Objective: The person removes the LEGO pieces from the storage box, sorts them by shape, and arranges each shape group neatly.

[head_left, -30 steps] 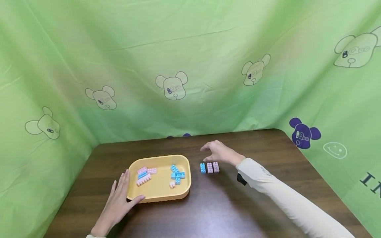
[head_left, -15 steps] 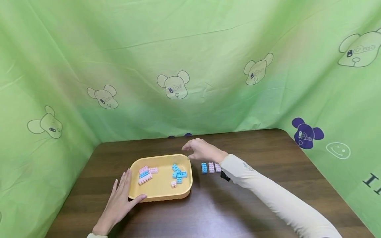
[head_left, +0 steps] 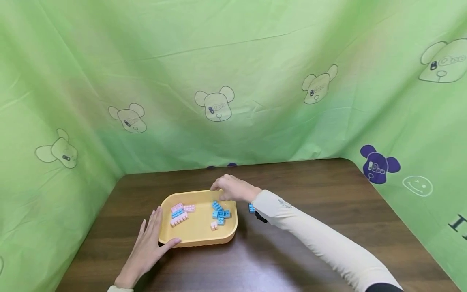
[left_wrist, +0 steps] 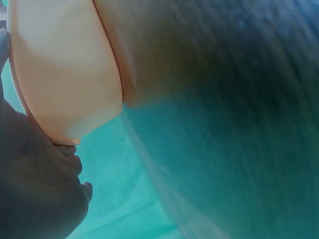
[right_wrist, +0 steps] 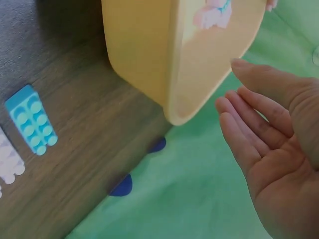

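My left hand (head_left: 147, 243) rests against the left side of a yellow tray (head_left: 197, 243), fingers straight and thumb at its front rim. In the left wrist view that hand (left_wrist: 40, 169) touches the tray's wall (left_wrist: 65, 74). My right hand (head_left: 233, 188) hovers over the tray's back right corner. In the right wrist view the right hand (right_wrist: 274, 134) has relaxed fingers with nothing between them. Inside the tray, pink bricks (head_left: 178, 219) and a blue brick (head_left: 177, 213) lie at the left. Several blue bricks (head_left: 221, 214) and a small pale pink brick (head_left: 214, 226) lie at the right.
Right of the tray, a blue brick (right_wrist: 32, 119) and a lilac brick (right_wrist: 7, 157) stand on the brown wooden table (head_left: 328, 219), partly hidden by my right arm in the head view. Green printed cloth (head_left: 262, 138) hangs around the table's back and sides.
My right hand has moved left, from above the bricks on the table to over the tray's right side. The left hand and tray stay in place; the head view has shifted slightly.
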`<state>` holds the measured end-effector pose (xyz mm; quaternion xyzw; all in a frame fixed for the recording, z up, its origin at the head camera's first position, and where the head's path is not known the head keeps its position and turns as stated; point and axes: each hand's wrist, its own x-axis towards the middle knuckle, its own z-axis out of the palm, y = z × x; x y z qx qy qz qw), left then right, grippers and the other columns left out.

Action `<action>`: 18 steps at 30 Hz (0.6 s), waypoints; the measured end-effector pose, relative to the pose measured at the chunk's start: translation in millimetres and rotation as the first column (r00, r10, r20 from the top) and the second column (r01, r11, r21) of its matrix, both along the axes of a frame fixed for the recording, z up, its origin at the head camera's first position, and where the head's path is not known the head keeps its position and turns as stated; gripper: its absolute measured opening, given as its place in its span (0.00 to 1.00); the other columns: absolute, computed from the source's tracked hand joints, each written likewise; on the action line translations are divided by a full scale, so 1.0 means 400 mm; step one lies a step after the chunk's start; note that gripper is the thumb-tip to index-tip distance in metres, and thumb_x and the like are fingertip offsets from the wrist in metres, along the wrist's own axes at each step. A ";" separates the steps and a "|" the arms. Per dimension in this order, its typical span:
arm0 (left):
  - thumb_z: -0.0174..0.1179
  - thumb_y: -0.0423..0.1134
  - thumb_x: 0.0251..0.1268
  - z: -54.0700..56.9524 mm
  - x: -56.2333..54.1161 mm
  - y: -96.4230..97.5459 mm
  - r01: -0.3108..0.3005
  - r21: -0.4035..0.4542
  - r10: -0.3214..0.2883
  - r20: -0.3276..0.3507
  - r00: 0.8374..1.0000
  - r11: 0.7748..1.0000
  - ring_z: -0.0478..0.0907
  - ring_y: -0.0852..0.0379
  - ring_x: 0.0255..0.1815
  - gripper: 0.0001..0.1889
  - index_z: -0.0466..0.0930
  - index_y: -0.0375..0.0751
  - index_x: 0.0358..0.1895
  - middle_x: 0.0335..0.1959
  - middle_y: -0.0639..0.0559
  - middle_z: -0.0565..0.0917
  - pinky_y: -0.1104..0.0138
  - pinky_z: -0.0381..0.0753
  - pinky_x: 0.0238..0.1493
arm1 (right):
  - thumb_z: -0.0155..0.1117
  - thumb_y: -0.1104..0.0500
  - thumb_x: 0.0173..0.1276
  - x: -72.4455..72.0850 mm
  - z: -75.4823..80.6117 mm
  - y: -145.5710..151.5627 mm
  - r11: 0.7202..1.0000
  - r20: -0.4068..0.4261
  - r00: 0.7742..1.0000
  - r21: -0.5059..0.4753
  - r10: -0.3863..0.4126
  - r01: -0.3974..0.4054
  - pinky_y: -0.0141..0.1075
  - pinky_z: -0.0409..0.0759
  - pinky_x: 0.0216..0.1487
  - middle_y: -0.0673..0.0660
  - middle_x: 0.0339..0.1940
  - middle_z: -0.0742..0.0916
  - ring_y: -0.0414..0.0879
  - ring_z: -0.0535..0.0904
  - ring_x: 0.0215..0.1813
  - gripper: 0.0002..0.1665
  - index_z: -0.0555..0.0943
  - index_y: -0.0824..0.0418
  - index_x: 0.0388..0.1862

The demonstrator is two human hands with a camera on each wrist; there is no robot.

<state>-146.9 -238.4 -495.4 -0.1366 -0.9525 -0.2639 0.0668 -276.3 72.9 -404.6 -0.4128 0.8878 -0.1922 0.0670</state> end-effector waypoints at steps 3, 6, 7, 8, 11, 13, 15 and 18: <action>0.68 0.62 0.69 0.001 0.001 -0.001 -0.003 0.006 0.003 0.003 1.000 1.000 0.46 0.30 0.85 0.59 0.42 0.35 0.87 0.87 0.34 0.48 0.39 0.41 0.83 | 0.75 0.71 0.65 -0.005 -0.011 -0.018 1.000 -0.003 1.000 0.027 0.011 -0.011 0.39 0.86 0.58 0.64 0.53 0.91 0.55 0.87 0.56 0.20 0.87 0.72 0.56; 0.68 0.62 0.68 0.001 0.000 0.000 -0.009 0.009 0.009 0.004 1.000 1.000 0.46 0.31 0.85 0.59 0.42 0.34 0.87 0.87 0.34 0.48 0.39 0.41 0.83 | 0.76 0.70 0.66 -0.010 -0.020 -0.034 0.998 0.011 1.000 0.056 0.011 -0.012 0.39 0.86 0.59 0.64 0.53 0.91 0.55 0.87 0.56 0.20 0.87 0.72 0.57; 0.68 0.62 0.68 0.001 0.000 0.000 -0.010 0.008 0.010 0.006 1.000 1.000 0.46 0.31 0.85 0.59 0.43 0.34 0.87 0.87 0.34 0.48 0.39 0.41 0.83 | 0.76 0.69 0.66 -0.011 -0.022 -0.039 0.998 0.017 1.000 0.065 0.012 -0.013 0.40 0.86 0.59 0.64 0.54 0.91 0.55 0.87 0.56 0.20 0.87 0.72 0.57; 0.68 0.62 0.68 0.001 -0.001 0.000 -0.010 0.005 0.010 0.005 1.000 1.000 0.46 0.31 0.85 0.59 0.43 0.34 0.87 0.87 0.34 0.49 0.39 0.42 0.83 | 0.77 0.69 0.66 -0.012 -0.024 -0.044 0.997 0.020 1.000 0.078 0.016 -0.017 0.40 0.86 0.59 0.64 0.54 0.91 0.55 0.87 0.57 0.20 0.87 0.72 0.57; 0.68 0.62 0.68 0.001 -0.001 -0.001 -0.012 -0.001 0.012 0.007 1.000 1.000 0.46 0.32 0.86 0.59 0.43 0.33 0.86 0.87 0.34 0.49 0.39 0.42 0.83 | 0.76 0.70 0.67 -0.013 -0.028 -0.060 0.993 0.027 0.999 0.117 0.023 -0.026 0.40 0.86 0.59 0.64 0.55 0.91 0.54 0.88 0.57 0.20 0.87 0.71 0.57; 0.68 0.63 0.68 0.002 -0.002 -0.001 -0.011 -0.001 0.011 0.009 1.000 1.000 0.46 0.32 0.86 0.59 0.44 0.32 0.86 0.87 0.34 0.49 0.39 0.42 0.83 | 0.76 0.70 0.67 -0.011 -0.030 -0.068 0.988 0.027 0.999 0.149 0.021 -0.025 0.39 0.86 0.59 0.62 0.55 0.91 0.53 0.88 0.57 0.20 0.87 0.70 0.57; 0.68 0.63 0.68 0.002 -0.003 -0.001 -0.011 -0.001 0.011 0.015 1.000 1.000 0.45 0.32 0.86 0.59 0.43 0.33 0.86 0.87 0.34 0.49 0.38 0.42 0.83 | 0.75 0.71 0.67 -0.008 -0.033 -0.076 0.983 0.024 0.999 0.179 0.022 -0.026 0.39 0.86 0.59 0.61 0.55 0.91 0.53 0.88 0.57 0.19 0.88 0.69 0.57; 0.68 0.63 0.68 0.001 -0.005 -0.001 -0.011 -0.002 0.011 0.016 1.000 1.000 0.45 0.32 0.86 0.59 0.43 0.33 0.87 0.87 0.34 0.48 0.37 0.43 0.83 | 0.74 0.70 0.68 -0.004 -0.038 -0.085 0.972 0.009 1.000 0.233 0.011 -0.013 0.37 0.84 0.60 0.59 0.56 0.90 0.51 0.86 0.58 0.19 0.88 0.66 0.58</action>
